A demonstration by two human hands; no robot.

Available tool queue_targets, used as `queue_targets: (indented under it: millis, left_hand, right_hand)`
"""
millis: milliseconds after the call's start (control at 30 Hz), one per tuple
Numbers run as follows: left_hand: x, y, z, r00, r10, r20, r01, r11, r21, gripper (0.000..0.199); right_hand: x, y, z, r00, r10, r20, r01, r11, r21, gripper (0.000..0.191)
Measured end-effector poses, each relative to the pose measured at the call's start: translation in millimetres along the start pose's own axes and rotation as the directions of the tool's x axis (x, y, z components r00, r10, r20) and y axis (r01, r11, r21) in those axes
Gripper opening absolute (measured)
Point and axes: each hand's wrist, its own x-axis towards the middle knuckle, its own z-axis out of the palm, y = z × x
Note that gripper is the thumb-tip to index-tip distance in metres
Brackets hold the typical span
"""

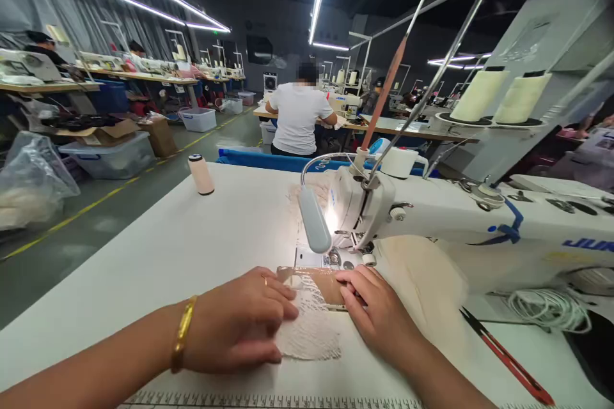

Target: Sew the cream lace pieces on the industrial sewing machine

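A small piece of cream lace fabric (309,335) lies on the white table in front of the sewing machine (407,204). My left hand (235,319) rests over its left side, fingers apart and slightly blurred, thumb stretched along the near part. Under the lace's far end is a flat brown plate (329,284), shiny as if taped, just before the needle area. My right hand (378,307) lies at the plate's right end, fingertips bent down on it, without gripping anything. The machine's presser foot stands just beyond the plate, lit by the lamp.
Red-handled thread snips (508,358) lie at the right, near a coil of pale cord (549,310). A peach thread spool (201,174) stands at the far left. Beige fabric (422,281) sits beside the machine arm. A ruler (268,401) runs along the near edge. A person (297,115) sits ahead.
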Motion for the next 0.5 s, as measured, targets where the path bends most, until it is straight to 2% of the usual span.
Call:
queue_targets:
  millis: [67, 167, 233, 367, 500]
  left_hand:
    - [-6.8, -3.5, 3.5, 0.986, -0.09, -0.137, 0.091, 0.996, 0.004, 0.009]
    - [-11.2, -5.5, 6.6, 0.891, -0.336, -0.306, 0.374, 0.924, 0.073, 0.023]
    - [-9.7, -4.4, 12.6, 0.847, -0.416, -0.332, 0.477, 0.87, 0.127, 0.028]
    - [-1.5, -4.8, 29.5, 0.842, -0.455, -0.289, 0.525, 0.814, 0.247, 0.021]
    - [4.6, -5.1, 38.1, 0.846, -0.406, -0.345, 0.513, 0.795, 0.324, 0.022]
  right_hand:
    - [0.8, -4.3, -2.9, 1.0, -0.024, 0.011, 0.023, 0.999, 0.039, 0.021]
    - [1.8, -12.4, -4.0, 0.991, -0.126, 0.054, 0.121, 0.989, 0.086, 0.023]
    - [2.1, -18.4, -3.1, 0.979, -0.181, 0.096, 0.174, 0.982, 0.08, 0.025]
    - [1.2, -28.3, -2.5, 0.968, -0.205, 0.148, 0.201, 0.979, 0.04, 0.022]
    - [-1.6, -31.5, -3.4, 0.958, -0.241, 0.156, 0.227, 0.969, 0.099, 0.019]
